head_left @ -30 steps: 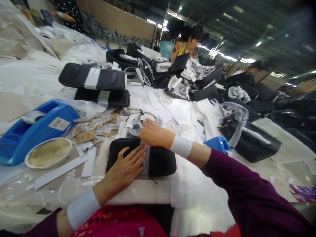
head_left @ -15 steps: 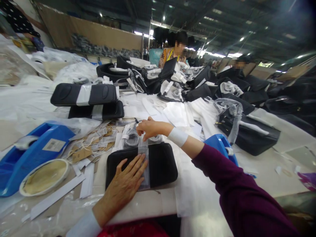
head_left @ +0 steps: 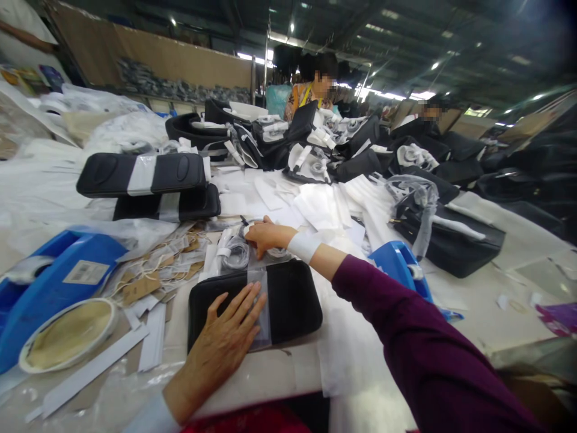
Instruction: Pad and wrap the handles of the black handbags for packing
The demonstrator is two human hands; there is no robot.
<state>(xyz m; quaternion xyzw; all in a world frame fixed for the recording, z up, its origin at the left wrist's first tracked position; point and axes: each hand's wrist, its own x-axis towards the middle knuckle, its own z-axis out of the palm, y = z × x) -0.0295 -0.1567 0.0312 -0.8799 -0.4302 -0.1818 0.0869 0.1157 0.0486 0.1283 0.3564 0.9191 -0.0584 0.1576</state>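
Note:
In front of me lies a flat black bag [head_left: 293, 300] with a translucent band [head_left: 261, 319] around its middle. My left hand [head_left: 228, 331] rests flat on its left half, fingers spread, the fingertips touching the band. Just behind the bag's far edge, my right hand [head_left: 265, 236] is bent with its fingers curled down and drawn together. What they hold, if anything, is hidden. A small dark tip shows beside them. Below and left of that hand sits a plastic-wrapped coil [head_left: 235, 252] on white material; a second coil is partly covered by the hand.
Blue tape dispensers stand left [head_left: 85, 270] and right [head_left: 399, 270]. Tags with strings [head_left: 144, 285], a round cream-coloured dish [head_left: 67, 337] and white strips lie at left. Banded black cases [head_left: 103, 174] are stacked behind. Black bags [head_left: 464, 240] pile farther back, where other people stand.
The view has shifted slightly. My right hand stays over the coils, its fingers more curled and closer together. My left hand remains flat on the bag.

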